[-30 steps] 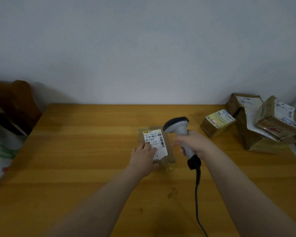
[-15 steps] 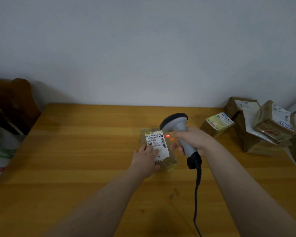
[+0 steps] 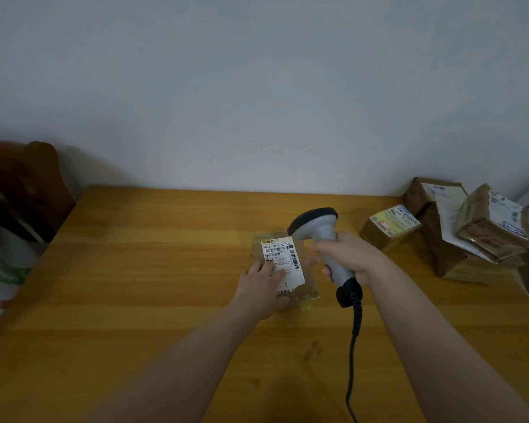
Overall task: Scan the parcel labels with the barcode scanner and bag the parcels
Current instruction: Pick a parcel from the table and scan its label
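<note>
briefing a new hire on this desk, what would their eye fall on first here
First the grey barcode scanner near the middle of the wooden table, gripped by the right hand, its head just right of a small parcel with a white label, which the left hand rests on. Next, the pile of brown labelled parcels at the table's far right corner.

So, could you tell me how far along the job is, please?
Done: no bagged parcel shows. In hand: the right hand holds the barcode scanner at the label of the flat parcel, the left hand resting on it. Left: the stacked parcels on the right, then all bagging.
</note>
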